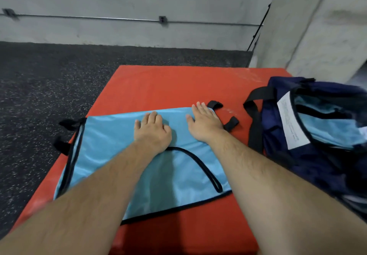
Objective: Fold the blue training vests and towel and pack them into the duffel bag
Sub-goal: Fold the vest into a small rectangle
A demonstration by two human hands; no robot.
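A light blue training vest [111,155] with black trim lies flat on the red mat [158,87]. My left hand [152,133] presses flat on the vest near its far edge, fingers straight. My right hand [204,124] lies flat on the vest's far right corner, beside two black straps [230,123]. The navy duffel bag [294,165] sits open at the mat's right side, with light blue fabric [325,127] showing inside it and a white label [290,121] at its rim. No towel can be made out.
The red mat lies on a dark speckled floor [49,87]. A grey concrete wall [139,0] with a thin metal conduit [111,18] runs behind, and a concrete pillar [317,26] stands at the back right, close to the bag.
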